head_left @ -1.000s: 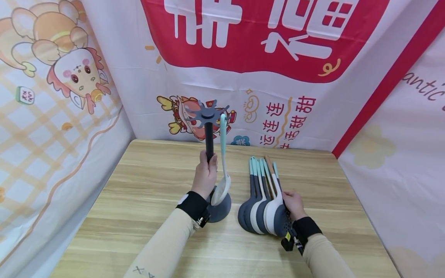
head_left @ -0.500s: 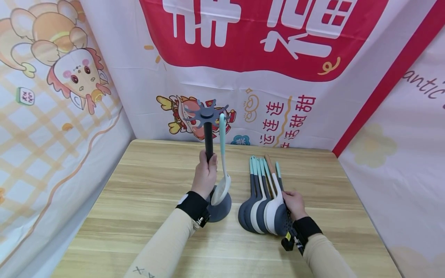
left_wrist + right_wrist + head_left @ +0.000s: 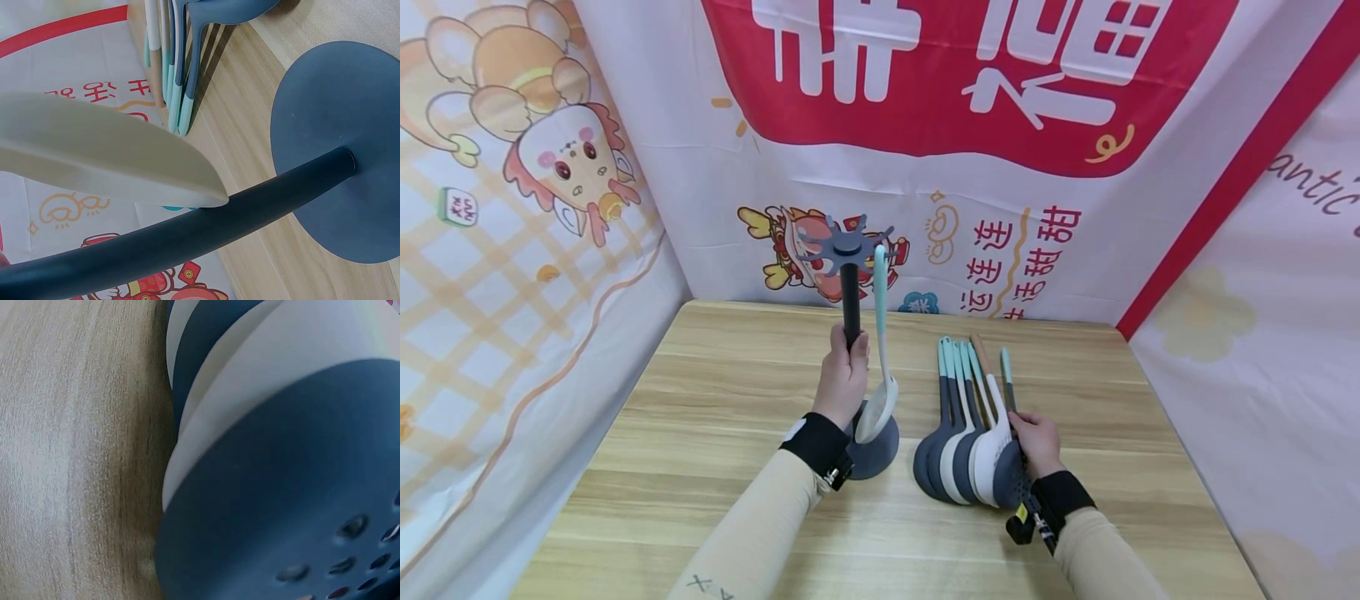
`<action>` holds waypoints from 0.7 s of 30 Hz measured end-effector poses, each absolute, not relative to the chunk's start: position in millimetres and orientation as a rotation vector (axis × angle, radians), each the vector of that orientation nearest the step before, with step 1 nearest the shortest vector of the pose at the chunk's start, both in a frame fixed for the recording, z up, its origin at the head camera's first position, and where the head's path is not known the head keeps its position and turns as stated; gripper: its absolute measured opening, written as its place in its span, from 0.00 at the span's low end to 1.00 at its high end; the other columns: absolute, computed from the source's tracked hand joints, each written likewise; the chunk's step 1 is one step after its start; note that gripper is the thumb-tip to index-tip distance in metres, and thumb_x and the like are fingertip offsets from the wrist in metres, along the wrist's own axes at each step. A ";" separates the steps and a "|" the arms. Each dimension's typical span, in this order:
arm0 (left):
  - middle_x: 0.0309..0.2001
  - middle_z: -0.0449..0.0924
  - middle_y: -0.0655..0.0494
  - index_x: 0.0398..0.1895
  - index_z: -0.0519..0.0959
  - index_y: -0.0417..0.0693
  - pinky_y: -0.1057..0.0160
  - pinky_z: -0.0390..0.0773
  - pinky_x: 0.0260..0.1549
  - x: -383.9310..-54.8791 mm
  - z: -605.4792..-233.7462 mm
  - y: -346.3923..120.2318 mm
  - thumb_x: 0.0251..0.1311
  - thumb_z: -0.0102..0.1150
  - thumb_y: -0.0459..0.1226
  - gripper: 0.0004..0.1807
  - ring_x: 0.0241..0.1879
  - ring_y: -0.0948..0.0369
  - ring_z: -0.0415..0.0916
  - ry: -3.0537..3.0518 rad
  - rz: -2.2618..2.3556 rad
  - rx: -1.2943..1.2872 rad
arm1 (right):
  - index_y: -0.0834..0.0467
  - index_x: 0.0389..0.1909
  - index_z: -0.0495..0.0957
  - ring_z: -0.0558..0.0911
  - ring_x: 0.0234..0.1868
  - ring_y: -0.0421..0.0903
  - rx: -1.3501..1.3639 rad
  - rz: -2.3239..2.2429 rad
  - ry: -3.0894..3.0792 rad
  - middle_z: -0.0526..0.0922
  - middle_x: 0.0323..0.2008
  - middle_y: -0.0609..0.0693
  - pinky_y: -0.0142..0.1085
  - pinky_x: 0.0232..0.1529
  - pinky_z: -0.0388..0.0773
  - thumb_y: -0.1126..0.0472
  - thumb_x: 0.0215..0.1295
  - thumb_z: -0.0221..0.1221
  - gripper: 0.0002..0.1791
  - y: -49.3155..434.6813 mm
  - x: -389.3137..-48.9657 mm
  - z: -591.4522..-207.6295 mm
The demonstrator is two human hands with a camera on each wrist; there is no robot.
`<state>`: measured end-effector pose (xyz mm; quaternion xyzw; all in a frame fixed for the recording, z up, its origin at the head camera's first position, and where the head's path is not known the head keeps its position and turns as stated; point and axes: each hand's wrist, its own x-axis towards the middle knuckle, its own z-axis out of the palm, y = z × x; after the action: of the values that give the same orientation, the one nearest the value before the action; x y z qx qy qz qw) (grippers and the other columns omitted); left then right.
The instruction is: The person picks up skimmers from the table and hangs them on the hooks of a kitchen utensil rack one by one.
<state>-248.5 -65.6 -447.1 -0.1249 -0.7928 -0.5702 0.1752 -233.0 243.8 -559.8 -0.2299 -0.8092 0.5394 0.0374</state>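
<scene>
Head view: right hand (image 3: 1036, 442) seemingly pinches a perforated skimmer (image 3: 275, 487).

Place is looking like a cloth-walled booth, prob. a rec. set-up: printed sheet (image 3: 940, 125) is hanging beyond L hand (image 3: 844, 382) & R hand (image 3: 1036, 443) grips, side cloths (image 3: 1262, 433) are flanking them, wood table (image 3: 722, 400) is standing below.

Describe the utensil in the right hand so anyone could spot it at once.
On the wooden table, right of the dark stand, lies a row of kitchen utensils. At its right end is the skimmer, its teal-ended handle in the right hand. Holes in its dark head set it apart; no neighbour shows any.
</scene>
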 end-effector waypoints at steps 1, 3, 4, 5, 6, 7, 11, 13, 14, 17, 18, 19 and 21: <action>0.27 0.67 0.49 0.50 0.61 0.42 0.62 0.68 0.28 -248.3 -447.1 -65.8 0.78 0.36 0.42 0.11 0.25 0.57 0.66 -2.244 -1.618 -0.355 | 0.76 0.51 0.78 0.74 0.24 0.32 -0.705 1.669 -2.480 0.84 0.26 0.48 0.25 0.30 0.71 0.60 0.69 0.59 0.21 243.7 -232.9 -559.7; 0.27 0.66 0.50 0.50 0.61 0.42 0.62 0.68 0.28 -248.0 -447.0 -66.0 0.79 0.36 0.42 0.11 0.25 0.56 0.65 -2.242 -1.623 -0.357 | 0.76 0.51 0.77 0.74 0.23 0.32 -0.703 1.690 -2.474 0.83 0.26 0.46 0.25 0.29 0.71 0.60 0.69 0.59 0.21 243.9 -233.2 -559.9; 0.27 0.66 0.50 0.50 0.61 0.42 0.62 0.68 0.28 -247.8 -446.9 -66.0 0.79 0.36 0.42 0.11 0.25 0.56 0.65 -2.240 -1.624 -0.360 | 0.77 0.52 0.77 0.74 0.23 0.32 -0.704 1.703 -2.470 0.82 0.25 0.45 0.25 0.28 0.71 0.61 0.69 0.58 0.22 244.1 -233.5 -560.0; 0.27 0.66 0.50 0.50 0.61 0.42 0.61 0.68 0.28 -247.6 -447.0 -66.0 0.78 0.36 0.42 0.11 0.25 0.56 0.65 -2.238 -1.622 -0.363 | 0.77 0.52 0.76 0.74 0.23 0.32 -0.703 1.717 -2.467 0.82 0.24 0.44 0.25 0.28 0.71 0.61 0.69 0.58 0.22 244.1 -233.4 -559.6; 0.27 0.66 0.50 0.50 0.61 0.42 0.62 0.68 0.28 -247.5 -447.0 -66.0 0.78 0.37 0.42 0.11 0.25 0.56 0.65 -2.236 -1.621 -0.366 | 0.77 0.53 0.76 0.74 0.22 0.32 -0.703 1.730 -2.464 0.80 0.22 0.43 0.25 0.27 0.71 0.61 0.69 0.58 0.22 244.0 -233.6 -559.1; 0.27 0.66 0.50 0.50 0.61 0.42 0.61 0.68 0.27 -247.4 -447.0 -65.7 0.78 0.37 0.42 0.11 0.25 0.56 0.65 -2.233 -1.622 -0.372 | 0.78 0.53 0.75 0.74 0.21 0.33 -0.703 1.743 -2.459 0.79 0.21 0.42 0.25 0.26 0.71 0.61 0.69 0.58 0.22 244.2 -233.8 -558.8; 0.27 0.67 0.49 0.49 0.61 0.42 0.62 0.69 0.27 -247.8 -447.8 -65.0 0.78 0.37 0.42 0.11 0.25 0.56 0.66 -2.229 -1.608 -0.381 | 0.78 0.54 0.74 0.74 0.23 0.35 -0.715 1.730 -2.479 0.79 0.22 0.45 0.26 0.28 0.71 0.61 0.70 0.57 0.23 243.9 -233.9 -554.0; 0.27 0.67 0.49 0.49 0.61 0.42 0.62 0.69 0.27 -248.4 -448.1 -65.1 0.78 0.37 0.42 0.11 0.25 0.56 0.66 -2.227 -1.603 -0.382 | 0.77 0.55 0.75 0.76 0.27 0.38 -0.721 1.699 -2.505 0.81 0.27 0.51 0.27 0.31 0.71 0.60 0.70 0.56 0.23 243.7 -234.4 -551.3; 0.27 0.67 0.49 0.49 0.61 0.42 0.62 0.69 0.27 -248.4 -448.2 -65.0 0.78 0.37 0.42 0.11 0.25 0.56 0.66 -2.228 -1.599 -0.382 | 0.76 0.55 0.75 0.76 0.30 0.41 -0.723 1.683 -2.518 0.82 0.30 0.54 0.28 0.32 0.71 0.60 0.70 0.56 0.23 243.6 -234.6 -549.9; 0.27 0.68 0.49 0.50 0.61 0.42 0.62 0.69 0.27 -248.3 -447.9 -65.0 0.78 0.37 0.42 0.11 0.25 0.57 0.66 -2.228 -1.592 -0.377 | 0.75 0.55 0.75 0.78 0.36 0.46 -0.715 1.641 -2.541 0.84 0.38 0.61 0.28 0.34 0.71 0.59 0.70 0.55 0.23 243.5 -235.4 -547.2; 0.27 0.68 0.49 0.50 0.61 0.42 0.62 0.69 0.27 -248.3 -447.7 -65.0 0.78 0.37 0.42 0.11 0.25 0.57 0.66 -2.228 -1.591 -0.376 | 0.75 0.55 0.75 0.78 0.36 0.47 -0.708 1.640 -2.538 0.84 0.38 0.63 0.28 0.33 0.71 0.60 0.70 0.55 0.22 243.4 -235.7 -546.7; 0.27 0.67 0.49 0.50 0.61 0.42 0.62 0.69 0.27 -248.0 -447.3 -65.0 0.78 0.37 0.42 0.11 0.25 0.57 0.66 -2.229 -1.593 -0.374 | 0.76 0.54 0.76 0.79 0.36 0.48 -0.701 1.637 -2.537 0.85 0.38 0.63 0.28 0.33 0.71 0.60 0.70 0.55 0.22 243.6 -235.9 -546.4; 0.28 0.67 0.49 0.50 0.61 0.43 0.62 0.69 0.27 -247.6 -446.6 -65.0 0.78 0.36 0.42 0.11 0.25 0.57 0.66 -2.231 -1.598 -0.370 | 0.76 0.54 0.76 0.79 0.35 0.48 -0.690 1.630 -2.533 0.86 0.37 0.63 0.28 0.32 0.71 0.61 0.70 0.55 0.21 243.5 -235.9 -545.6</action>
<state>-247.6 -65.0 -446.6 -0.1313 -0.7917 -0.5672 0.1851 -235.9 243.5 -545.6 -0.2231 -0.8194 0.5274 0.0255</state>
